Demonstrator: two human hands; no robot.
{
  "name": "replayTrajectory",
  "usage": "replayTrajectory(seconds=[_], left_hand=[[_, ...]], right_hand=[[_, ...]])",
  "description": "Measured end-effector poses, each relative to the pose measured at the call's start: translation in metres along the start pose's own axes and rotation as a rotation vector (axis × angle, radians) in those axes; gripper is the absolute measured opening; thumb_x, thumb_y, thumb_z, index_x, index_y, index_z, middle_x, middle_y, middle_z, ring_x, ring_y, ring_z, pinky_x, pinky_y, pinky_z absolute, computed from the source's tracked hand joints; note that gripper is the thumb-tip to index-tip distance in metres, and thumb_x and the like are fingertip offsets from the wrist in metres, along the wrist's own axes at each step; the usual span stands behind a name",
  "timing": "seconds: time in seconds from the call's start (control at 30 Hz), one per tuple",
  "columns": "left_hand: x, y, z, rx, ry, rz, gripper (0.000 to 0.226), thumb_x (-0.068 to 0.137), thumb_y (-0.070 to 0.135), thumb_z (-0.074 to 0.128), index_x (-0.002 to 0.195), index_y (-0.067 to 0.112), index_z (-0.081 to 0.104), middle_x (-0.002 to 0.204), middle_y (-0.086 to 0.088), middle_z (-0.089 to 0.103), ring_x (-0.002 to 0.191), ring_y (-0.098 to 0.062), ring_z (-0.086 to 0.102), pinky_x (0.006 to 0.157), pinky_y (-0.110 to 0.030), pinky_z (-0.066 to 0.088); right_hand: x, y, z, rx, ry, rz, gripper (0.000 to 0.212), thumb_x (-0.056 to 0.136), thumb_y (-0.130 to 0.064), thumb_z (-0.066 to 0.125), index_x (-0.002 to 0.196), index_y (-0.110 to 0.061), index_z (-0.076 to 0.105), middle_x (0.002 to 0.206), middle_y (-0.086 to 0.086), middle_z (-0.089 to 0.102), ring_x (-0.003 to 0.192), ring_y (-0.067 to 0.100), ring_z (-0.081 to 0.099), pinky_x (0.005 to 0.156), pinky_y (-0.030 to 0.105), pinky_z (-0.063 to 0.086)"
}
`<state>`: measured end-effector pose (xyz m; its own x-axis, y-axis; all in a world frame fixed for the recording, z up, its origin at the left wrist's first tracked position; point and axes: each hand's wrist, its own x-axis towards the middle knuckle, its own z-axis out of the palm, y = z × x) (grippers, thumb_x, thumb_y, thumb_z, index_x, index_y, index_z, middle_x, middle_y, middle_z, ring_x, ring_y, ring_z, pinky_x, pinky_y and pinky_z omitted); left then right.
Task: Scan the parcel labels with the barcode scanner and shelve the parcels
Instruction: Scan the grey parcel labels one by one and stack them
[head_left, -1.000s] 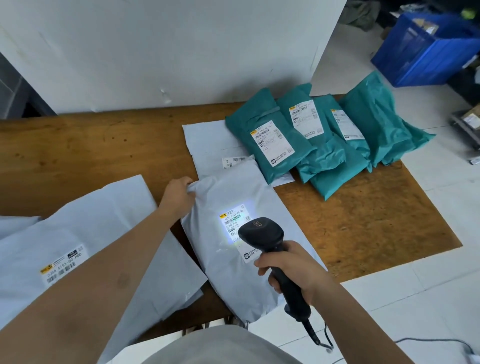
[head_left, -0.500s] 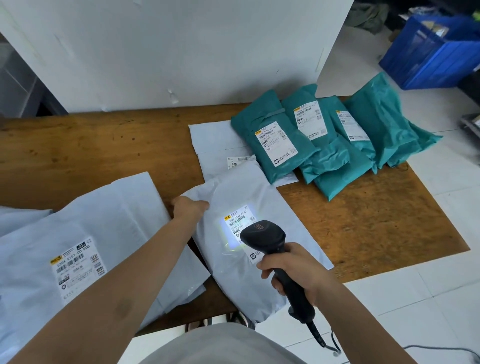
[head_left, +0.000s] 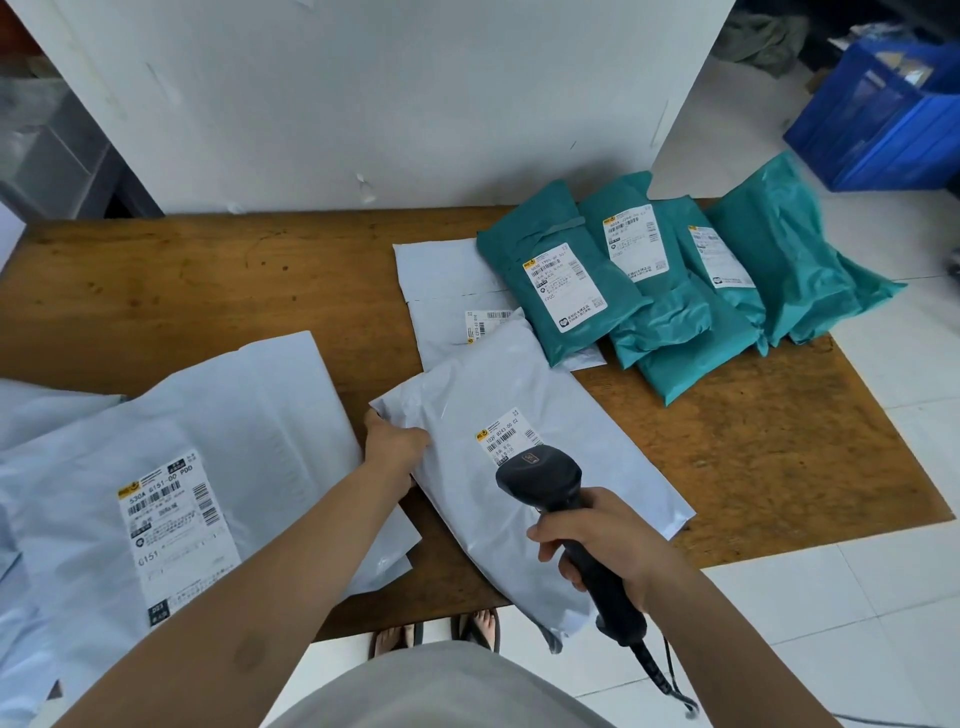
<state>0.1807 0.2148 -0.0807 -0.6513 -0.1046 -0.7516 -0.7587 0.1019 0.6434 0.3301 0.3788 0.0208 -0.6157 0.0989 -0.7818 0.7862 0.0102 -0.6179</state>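
White plastic parcel (head_left: 587, 447), lying across the table's (head_left: 208, 280) six-o'clock edge, is gripped at its nine-o'clock side by the left hand (head_left: 395, 447); the scanner (head_left: 540, 480), clenched in the right hand (head_left: 602, 545), is held over a label (head_left: 506, 436) no longer lit, so the scan is judged done.

Bare desk (head_left: 208, 280) wood lies open across the far left and the near right. A white panel (head_left: 363, 104) walls off the far edge. Teal parcels (head_left: 571, 280) crowd the far right corner, overlapping 2 flat grey parcels (head_left: 441, 270). A large grey parcel (head_left: 260, 415) covers the near left, a narrow strip of wood apart from the middle parcel (head_left: 613, 441), which overhangs the near edge.
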Motion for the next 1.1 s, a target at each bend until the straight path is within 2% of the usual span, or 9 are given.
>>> replayTrajectory(seconds=[0.27, 0.43, 0.6, 0.73, 0.9, 0.97, 1.1], left_hand=[[-0.003, -0.005, 0.001, 0.011, -0.007, 0.009, 0.089, 0.088, -0.003, 0.053, 0.151, 0.034, 0.002, 0.152, -0.001, 0.027, 0.134, -0.036, 0.035, 0.102, -0.057, 0.04], [0.001, -0.003, 0.005, 0.025, 0.057, 0.01, 0.086, 0.088, 0.001, 0.054, 0.151, 0.024, -0.001, 0.15, -0.006, 0.03, 0.133, -0.035, 0.037, 0.106, -0.055, 0.038], [0.0, -0.005, 0.011, -0.048, 0.089, -0.043, 0.072, 0.084, 0.006, 0.06, 0.143, 0.003, 0.019, 0.141, -0.015, 0.039, 0.125, -0.034, 0.045, 0.103, -0.048, 0.042], [-0.006, -0.017, 0.016, -0.158, 0.067, -0.061, 0.055, 0.087, 0.005, 0.059, 0.137, 0.001, 0.036, 0.137, -0.013, 0.047, 0.122, -0.034, 0.048, 0.098, -0.039, 0.043], [-0.024, -0.037, 0.021, -0.231, 0.037, -0.087, 0.047, 0.088, 0.004, 0.057, 0.132, -0.003, 0.042, 0.125, -0.015, 0.053, 0.098, -0.027, 0.048, 0.091, -0.038, 0.044], [-0.029, -0.043, 0.024, -0.252, 0.031, -0.091, 0.047, 0.089, 0.003, 0.057, 0.132, -0.005, 0.04, 0.131, -0.017, 0.051, 0.101, -0.028, 0.049, 0.095, -0.039, 0.043], [-0.028, -0.048, 0.024, -0.282, 0.008, -0.11, 0.049, 0.09, 0.005, 0.059, 0.134, -0.003, 0.04, 0.137, -0.016, 0.049, 0.121, -0.034, 0.05, 0.093, -0.041, 0.043]], right_hand=[[0.005, -0.004, -0.014, -0.027, 0.012, -0.026, 0.006, 0.077, -0.006, 0.069, 0.078, -0.004, 0.064, 0.066, 0.012, 0.067, 0.042, 0.019, 0.047, 0.047, 0.024, 0.039], [0.008, -0.006, -0.02, -0.04, -0.003, -0.026, 0.007, 0.077, -0.006, 0.069, 0.074, -0.005, 0.063, 0.063, 0.01, 0.063, 0.043, 0.02, 0.045, 0.047, 0.024, 0.037], [0.011, -0.005, -0.026, -0.049, -0.039, -0.019, 0.007, 0.077, -0.006, 0.069, 0.081, -0.004, 0.063, 0.064, 0.011, 0.065, 0.042, 0.019, 0.045, 0.046, 0.024, 0.038], [0.013, -0.005, -0.029, -0.047, -0.059, -0.01, 0.009, 0.077, -0.006, 0.068, 0.085, -0.004, 0.064, 0.065, 0.011, 0.065, 0.043, 0.019, 0.046, 0.047, 0.024, 0.038], [0.012, -0.006, -0.032, -0.053, -0.087, -0.021, 0.005, 0.078, -0.005, 0.067, 0.078, -0.004, 0.062, 0.065, 0.012, 0.063, 0.042, 0.019, 0.044, 0.047, 0.025, 0.037], [0.012, -0.007, -0.034, -0.06, -0.101, -0.019, 0.004, 0.078, -0.005, 0.067, 0.079, -0.004, 0.062, 0.065, 0.012, 0.064, 0.042, 0.019, 0.044, 0.046, 0.024, 0.037], [0.012, -0.008, -0.035, -0.089, -0.122, -0.012, 0.004, 0.079, -0.006, 0.067, 0.081, -0.004, 0.063, 0.066, 0.012, 0.065, 0.042, 0.019, 0.045, 0.047, 0.024, 0.038]])
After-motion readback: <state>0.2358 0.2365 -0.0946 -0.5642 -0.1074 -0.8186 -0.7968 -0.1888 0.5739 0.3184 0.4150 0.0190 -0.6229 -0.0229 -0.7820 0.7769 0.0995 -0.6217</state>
